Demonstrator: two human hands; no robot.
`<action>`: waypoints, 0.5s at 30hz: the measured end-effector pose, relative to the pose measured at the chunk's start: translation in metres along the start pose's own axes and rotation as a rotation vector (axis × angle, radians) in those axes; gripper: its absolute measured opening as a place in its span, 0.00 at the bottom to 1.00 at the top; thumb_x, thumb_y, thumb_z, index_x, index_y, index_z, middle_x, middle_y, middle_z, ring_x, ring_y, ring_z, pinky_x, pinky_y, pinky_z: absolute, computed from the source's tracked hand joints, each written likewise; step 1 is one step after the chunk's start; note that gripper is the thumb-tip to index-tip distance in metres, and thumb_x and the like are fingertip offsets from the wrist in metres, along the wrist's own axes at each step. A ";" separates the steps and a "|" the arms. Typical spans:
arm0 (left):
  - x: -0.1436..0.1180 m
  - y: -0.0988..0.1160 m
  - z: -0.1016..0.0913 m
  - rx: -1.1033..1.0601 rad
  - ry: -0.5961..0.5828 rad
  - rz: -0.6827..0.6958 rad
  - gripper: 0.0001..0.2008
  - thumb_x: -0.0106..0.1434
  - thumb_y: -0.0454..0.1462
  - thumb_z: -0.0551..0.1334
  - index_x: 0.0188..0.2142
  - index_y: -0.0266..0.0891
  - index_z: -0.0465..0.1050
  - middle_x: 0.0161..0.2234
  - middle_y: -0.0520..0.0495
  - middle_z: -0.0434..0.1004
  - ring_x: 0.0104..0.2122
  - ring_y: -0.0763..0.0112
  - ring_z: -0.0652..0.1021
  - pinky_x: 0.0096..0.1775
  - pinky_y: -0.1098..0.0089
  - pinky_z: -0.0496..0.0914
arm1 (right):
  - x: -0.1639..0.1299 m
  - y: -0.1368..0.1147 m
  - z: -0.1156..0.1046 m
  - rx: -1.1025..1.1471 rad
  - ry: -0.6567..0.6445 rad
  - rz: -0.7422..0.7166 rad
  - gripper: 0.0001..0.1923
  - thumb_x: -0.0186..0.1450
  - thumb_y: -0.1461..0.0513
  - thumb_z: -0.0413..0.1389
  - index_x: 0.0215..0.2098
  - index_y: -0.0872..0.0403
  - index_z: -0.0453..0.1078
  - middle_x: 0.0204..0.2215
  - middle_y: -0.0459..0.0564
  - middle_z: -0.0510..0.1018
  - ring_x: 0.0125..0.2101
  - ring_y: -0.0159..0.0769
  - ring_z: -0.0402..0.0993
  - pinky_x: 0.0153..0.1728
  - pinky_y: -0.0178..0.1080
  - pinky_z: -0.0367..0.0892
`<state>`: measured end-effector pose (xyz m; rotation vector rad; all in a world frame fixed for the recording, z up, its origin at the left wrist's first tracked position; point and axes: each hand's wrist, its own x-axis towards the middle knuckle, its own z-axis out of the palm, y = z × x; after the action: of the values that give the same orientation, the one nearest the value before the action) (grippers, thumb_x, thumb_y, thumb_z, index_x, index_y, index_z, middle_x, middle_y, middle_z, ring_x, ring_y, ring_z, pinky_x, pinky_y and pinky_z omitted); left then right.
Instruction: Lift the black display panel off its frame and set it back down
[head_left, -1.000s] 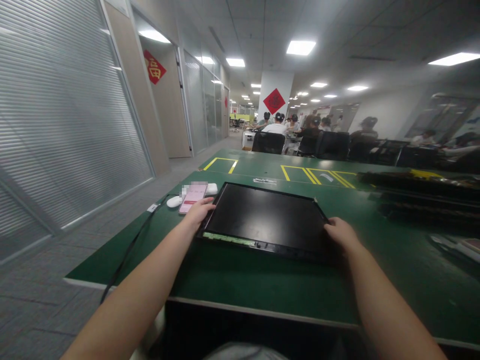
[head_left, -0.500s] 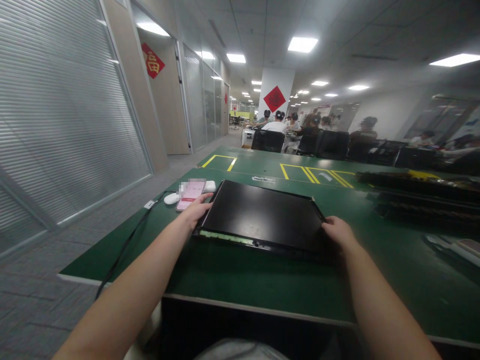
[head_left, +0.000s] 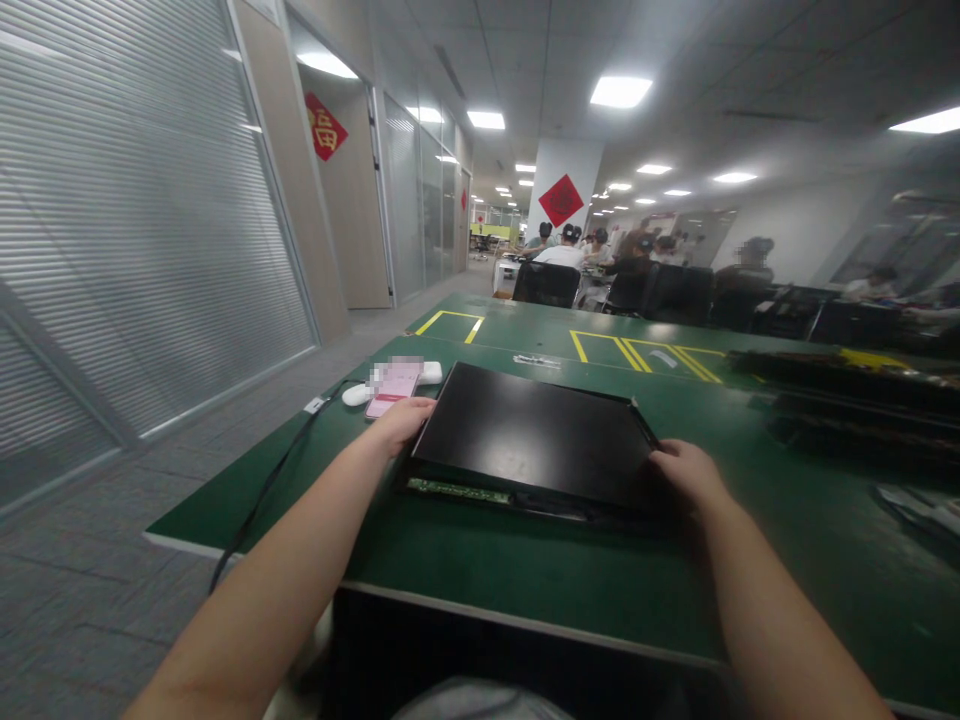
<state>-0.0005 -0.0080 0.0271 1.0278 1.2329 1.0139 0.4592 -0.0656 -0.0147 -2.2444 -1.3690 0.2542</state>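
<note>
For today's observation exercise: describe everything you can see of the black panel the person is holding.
The black panel is a flat, thin rectangle with a smooth, faintly glossy dark face. It lies on the green table, its near edge apparently raised a little. Along that edge a narrow green strip like a circuit board shows. The left hand grips its near left corner, the right hand its near right corner.

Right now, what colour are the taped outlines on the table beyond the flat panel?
Yellow taped outlines on the green table, clearest in the head view.

A flat black display panel [head_left: 536,435] lies on the green table, near edge slightly raised.
</note>
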 end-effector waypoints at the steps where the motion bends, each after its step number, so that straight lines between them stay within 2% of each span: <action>1: 0.000 0.000 0.000 0.020 0.011 0.001 0.05 0.48 0.32 0.72 0.25 0.35 0.78 0.18 0.48 0.77 0.17 0.71 0.75 0.21 0.74 0.67 | 0.000 0.000 0.000 0.001 0.001 -0.005 0.18 0.57 0.58 0.58 0.43 0.56 0.79 0.38 0.57 0.82 0.40 0.46 0.78 0.37 0.38 0.69; 3: -0.001 0.001 0.000 0.054 0.034 0.006 0.03 0.46 0.29 0.68 0.22 0.36 0.77 0.17 0.49 0.76 0.16 0.71 0.73 0.20 0.74 0.67 | 0.000 0.000 0.001 -0.002 -0.004 -0.007 0.18 0.57 0.59 0.58 0.43 0.56 0.80 0.37 0.57 0.82 0.39 0.46 0.78 0.38 0.39 0.69; 5: -0.001 0.001 0.001 0.079 0.057 0.017 0.05 0.44 0.28 0.64 0.21 0.37 0.77 0.15 0.49 0.74 0.16 0.69 0.73 0.20 0.72 0.67 | 0.000 0.000 0.001 0.001 -0.016 -0.008 0.18 0.58 0.59 0.57 0.44 0.56 0.80 0.37 0.57 0.82 0.39 0.46 0.78 0.39 0.40 0.69; 8: 0.003 -0.001 0.003 0.088 0.110 0.055 0.06 0.42 0.29 0.62 0.20 0.37 0.77 0.16 0.48 0.75 0.18 0.66 0.74 0.21 0.70 0.67 | 0.001 0.001 0.002 0.007 -0.019 -0.010 0.19 0.57 0.59 0.57 0.44 0.56 0.80 0.38 0.57 0.82 0.39 0.46 0.78 0.38 0.40 0.69; 10: 0.005 -0.002 0.004 0.073 0.139 0.066 0.02 0.44 0.33 0.63 0.20 0.38 0.76 0.17 0.47 0.75 0.18 0.65 0.74 0.21 0.69 0.67 | 0.002 0.001 0.003 0.002 -0.012 -0.008 0.19 0.57 0.60 0.57 0.44 0.56 0.80 0.38 0.57 0.82 0.39 0.46 0.78 0.37 0.39 0.69; 13: 0.005 -0.004 0.004 0.070 0.145 0.063 0.10 0.48 0.43 0.66 0.20 0.38 0.75 0.18 0.47 0.75 0.20 0.63 0.75 0.23 0.68 0.67 | 0.002 0.001 0.004 -0.012 -0.008 0.002 0.19 0.57 0.60 0.57 0.44 0.57 0.80 0.38 0.57 0.83 0.39 0.46 0.78 0.36 0.39 0.69; 15: 0.003 -0.006 0.003 0.178 0.140 0.114 0.14 0.48 0.47 0.68 0.23 0.37 0.77 0.21 0.46 0.77 0.23 0.62 0.76 0.25 0.68 0.68 | 0.002 0.001 0.004 -0.009 -0.009 0.003 0.18 0.57 0.61 0.57 0.44 0.56 0.80 0.38 0.57 0.83 0.38 0.45 0.79 0.36 0.39 0.69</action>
<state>0.0033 -0.0066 0.0212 1.1921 1.4117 1.0936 0.4593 -0.0630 -0.0181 -2.2556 -1.3742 0.2602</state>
